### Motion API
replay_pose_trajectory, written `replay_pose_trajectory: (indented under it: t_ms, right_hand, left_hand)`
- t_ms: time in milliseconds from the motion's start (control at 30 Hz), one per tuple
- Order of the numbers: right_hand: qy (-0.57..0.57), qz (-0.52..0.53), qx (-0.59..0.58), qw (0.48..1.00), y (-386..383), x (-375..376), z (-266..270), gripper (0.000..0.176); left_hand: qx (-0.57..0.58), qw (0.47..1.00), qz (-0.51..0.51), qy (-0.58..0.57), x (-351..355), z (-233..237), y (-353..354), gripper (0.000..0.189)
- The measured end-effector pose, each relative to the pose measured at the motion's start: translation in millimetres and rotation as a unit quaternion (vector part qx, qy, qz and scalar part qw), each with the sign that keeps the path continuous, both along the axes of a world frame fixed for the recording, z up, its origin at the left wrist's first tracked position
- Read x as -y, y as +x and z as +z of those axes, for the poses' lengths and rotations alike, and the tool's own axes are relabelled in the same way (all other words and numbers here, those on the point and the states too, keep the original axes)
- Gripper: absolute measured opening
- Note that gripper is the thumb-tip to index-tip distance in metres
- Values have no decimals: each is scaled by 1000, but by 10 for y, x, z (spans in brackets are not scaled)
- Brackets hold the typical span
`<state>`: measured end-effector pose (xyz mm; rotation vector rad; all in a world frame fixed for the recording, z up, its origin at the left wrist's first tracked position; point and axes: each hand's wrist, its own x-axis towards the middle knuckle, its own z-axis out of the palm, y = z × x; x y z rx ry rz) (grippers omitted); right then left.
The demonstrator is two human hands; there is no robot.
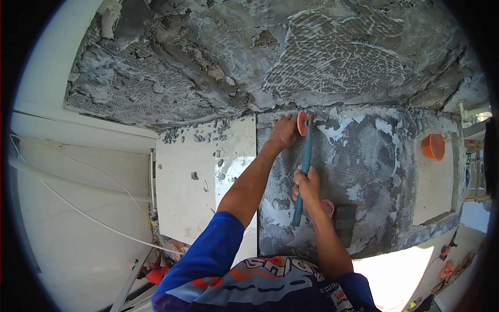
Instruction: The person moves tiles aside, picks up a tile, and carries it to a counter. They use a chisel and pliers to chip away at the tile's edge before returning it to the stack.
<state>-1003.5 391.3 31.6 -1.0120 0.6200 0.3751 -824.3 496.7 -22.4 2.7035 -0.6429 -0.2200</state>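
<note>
The floor [364, 156] was bare grey mortar over most of its width, combed into ridges in the middle patch and broken and lumpy farther out. A cream tile [187, 192] lay flat at the left edge of the combed patch, with rubble [197, 136] scattered over its far end. A second tile [436, 187] lay to the right, and an orange bowl [433, 146] stood on its far end. A dark notched trowel [345, 223] lay on the mortar between the tiles. A blue rod [304, 171] stretched over the combed patch; whether it touched could not be told. A white cable [93, 218] ran along the left.
</note>
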Motion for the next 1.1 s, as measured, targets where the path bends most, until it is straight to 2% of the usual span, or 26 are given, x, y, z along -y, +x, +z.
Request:
replay_pose_trajectory:
  t_ms: [67,200,267,367,433,600,733,933,1033,1100]
  right_hand:
    - [11,-66,-4,998,-101,25,15,22]
    - [4,-154,17,988,-378,42,28,20]
    - [3,-164,28,986,-488,63,68,19]
    - [-16,-163,35,986,-669,71,67,17]
    - [-55,-141,41,988,-776,128,154,17]
    - [-64,-147,57,985,-1040,209,261,17]
    - [-70,-152,66,984,-1069,211,349,17]
    - [-79,-164,116,976,-1103,210,423,17]
    - [-176,-138,166,960,-1097,181,541,21]
    - [-211,-148,222,940,-1086,106,584,23]
  left_hand:
    - [17,1000,-2,10,-20,18,-109,46]
    - [96,990,-82,-66,-277,55,-578,44]
    - [83,978,-137,-136,-281,143,-974,45]
    - [113,965,-189,-140,-75,214,-1504,42]
    - [82,976,-151,-134,-84,213,-1646,43]
    - [77,983,-136,-96,-238,142,-1502,49]
    - [30,991,-50,-117,-276,205,-1351,47]
    - [85,989,-66,-97,-401,111,-1166,45]
    - [29,987,-30,-155,-423,163,-1032,46]
    - [50,975,-33,-214,-452,184,-981,45]
